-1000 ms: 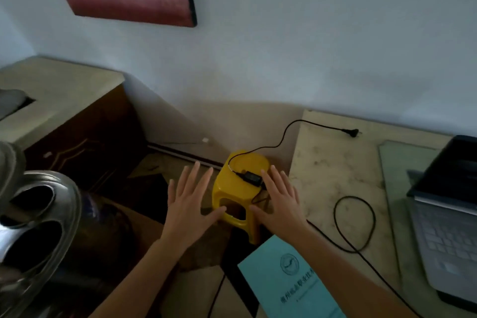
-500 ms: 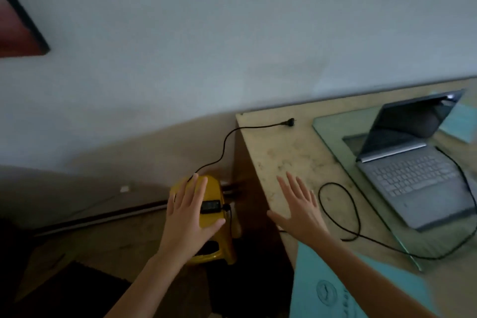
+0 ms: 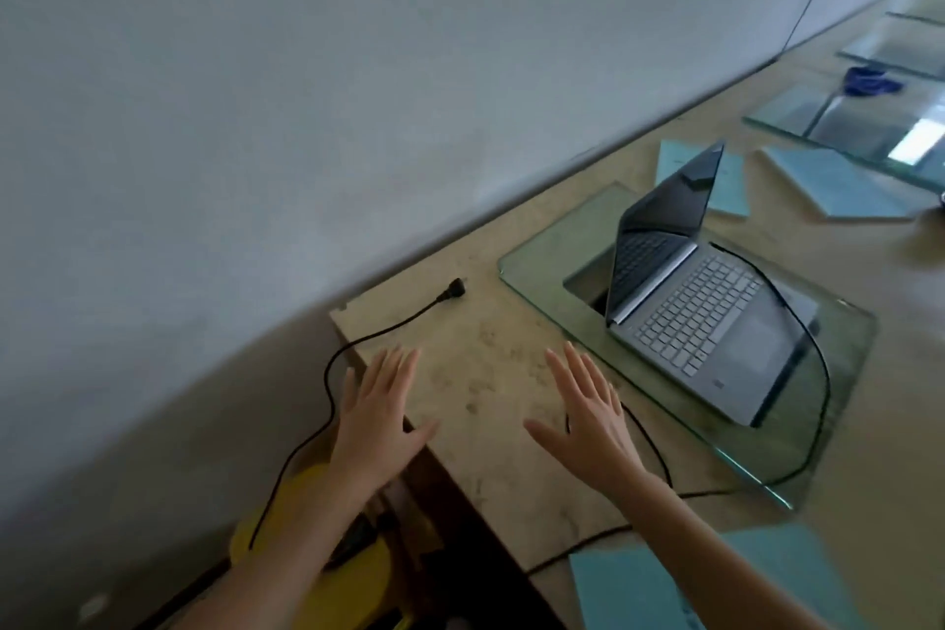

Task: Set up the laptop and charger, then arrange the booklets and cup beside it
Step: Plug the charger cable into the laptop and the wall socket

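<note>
Half done: laptop [image 3: 716, 322] open on the table [image 3: 486, 373], plug [image 3: 452, 291] lying unplugged.
Your left hand [image 3: 378, 420] and right hand [image 3: 588, 420] have fingers spread, grasping nothing; booklets [image 3: 838, 182] lie scattered, no cup visible.

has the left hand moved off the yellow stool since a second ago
Yes. The left hand was spread over the yellow stool; now it is up and to the right, over the table corner, open and holding nothing.
</note>
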Demonstrator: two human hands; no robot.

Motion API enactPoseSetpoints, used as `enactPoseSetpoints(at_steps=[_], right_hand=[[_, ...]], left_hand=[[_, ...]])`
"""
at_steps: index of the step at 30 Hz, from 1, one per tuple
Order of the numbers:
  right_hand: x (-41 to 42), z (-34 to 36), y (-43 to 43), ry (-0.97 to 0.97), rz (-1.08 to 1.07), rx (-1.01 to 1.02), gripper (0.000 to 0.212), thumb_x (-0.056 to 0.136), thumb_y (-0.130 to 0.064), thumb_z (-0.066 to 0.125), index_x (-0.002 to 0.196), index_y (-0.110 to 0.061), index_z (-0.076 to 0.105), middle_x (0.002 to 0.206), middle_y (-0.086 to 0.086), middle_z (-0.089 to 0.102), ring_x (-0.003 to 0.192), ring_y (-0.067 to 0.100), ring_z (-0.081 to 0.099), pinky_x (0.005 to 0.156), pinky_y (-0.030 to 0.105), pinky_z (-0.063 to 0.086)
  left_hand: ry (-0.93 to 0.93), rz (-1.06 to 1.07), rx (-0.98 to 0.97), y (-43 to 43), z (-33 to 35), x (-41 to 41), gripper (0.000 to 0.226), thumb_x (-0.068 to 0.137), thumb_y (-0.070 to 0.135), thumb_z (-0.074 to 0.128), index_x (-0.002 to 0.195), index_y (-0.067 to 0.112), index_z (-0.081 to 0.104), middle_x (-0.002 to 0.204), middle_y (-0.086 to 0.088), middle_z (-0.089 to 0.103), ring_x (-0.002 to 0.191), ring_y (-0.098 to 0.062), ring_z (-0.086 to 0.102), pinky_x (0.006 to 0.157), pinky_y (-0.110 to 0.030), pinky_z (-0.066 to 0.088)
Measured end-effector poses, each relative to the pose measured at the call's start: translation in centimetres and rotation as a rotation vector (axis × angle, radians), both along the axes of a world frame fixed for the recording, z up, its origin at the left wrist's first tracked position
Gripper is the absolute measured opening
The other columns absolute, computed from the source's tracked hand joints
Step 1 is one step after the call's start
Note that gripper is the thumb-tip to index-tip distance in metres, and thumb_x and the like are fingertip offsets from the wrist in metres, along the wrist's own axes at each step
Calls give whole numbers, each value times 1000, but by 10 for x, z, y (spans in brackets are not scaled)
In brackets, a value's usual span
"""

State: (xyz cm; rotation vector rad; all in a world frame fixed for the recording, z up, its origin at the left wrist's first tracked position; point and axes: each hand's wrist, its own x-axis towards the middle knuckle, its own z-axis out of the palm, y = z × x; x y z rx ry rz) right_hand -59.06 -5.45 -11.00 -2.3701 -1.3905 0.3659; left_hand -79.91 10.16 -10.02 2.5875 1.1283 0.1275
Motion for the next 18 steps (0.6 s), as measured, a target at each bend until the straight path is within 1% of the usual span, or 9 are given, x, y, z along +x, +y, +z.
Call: enactPoseSetpoints(at_steps=[2, 4, 5, 8, 11, 13, 15, 16, 18], right_hand=[[7, -11, 17, 31, -26, -5, 88, 81, -63, 51, 148, -42, -3, 158, -12, -14, 147, 15, -11, 118, 45, 3], [13, -22, 31, 56, -19, -3, 89, 80, -63, 50, 145, -47, -9, 155, -18, -17, 146, 12, -14, 119, 45, 3], [15, -28, 39, 65, -11, 0, 89, 80, -63, 50, 144, -49, -11, 154, -19, -18, 146, 11, -15, 119, 45, 3], [21, -41, 57, 111, -23, -30, 89, 81, -61, 50, 144, -49, -11, 155, -19, -18, 145, 11, -16, 119, 46, 2], [19, -52, 66, 165, -57, -41, 86, 81, -60, 49, 146, -46, -6, 157, -19, -15, 145, 10, -15, 120, 43, 2], [20, -57, 73, 175, -53, -50, 86, 80, -61, 47, 145, -48, -9, 156, -21, -17, 144, 8, -18, 120, 39, 0], [21, -61, 79, 177, -49, -55, 86, 79, -63, 44, 143, -50, -12, 155, -22, -18, 141, 3, -21, 119, 36, -1], [22, -62, 80, 181, -53, -57, 85, 79, -64, 42, 144, -49, -12, 155, -22, -17, 140, 1, -22, 118, 35, -1], [25, -63, 81, 168, -50, -71, 86, 79, -63, 42, 146, -45, -9, 156, -20, -15, 139, 1, -21, 118, 33, -2]], left_hand=[[27, 18, -69, 35, -4, 29, 74, 86, 54, 49, 148, 25, 20, 157, 3, 21, 146, -16, 14, 120, -45, 11], [22, 64, -221, 65, -10, 59, 60, 86, 45, 55, 140, 25, 37, 148, 1, 39, 134, -20, 39, 110, -39, 33], [21, 86, -283, 79, -14, 73, 56, 87, 39, 56, 139, 24, 40, 146, -1, 42, 129, -21, 45, 105, -37, 38], [55, 119, -319, 115, -30, 110, 57, 87, 30, 57, 139, 17, 40, 144, -4, 42, 126, -23, 47, 101, -37, 43], [38, 162, -313, 139, -44, 135, 52, 81, 25, 54, 132, 18, 46, 132, -4, 50, 114, -23, 53, 93, -40, 48], [31, 157, -308, 150, -57, 149, 51, 82, 23, 52, 132, 17, 45, 131, -5, 50, 115, -24, 52, 94, -40, 46], [14, 150, -288, 159, -71, 162, 51, 85, 24, 55, 134, 13, 42, 134, -9, 49, 121, -27, 48, 97, -40, 43], [-1, 161, -280, 161, -76, 168, 50, 86, 25, 56, 133, 11, 43, 132, -11, 50, 120, -28, 49, 96, -39, 43], [-84, 217, -311, 161, -84, 174, 44, 86, 26, 59, 126, 10, 49, 124, -11, 55, 112, -27, 55, 87, -36, 45]])
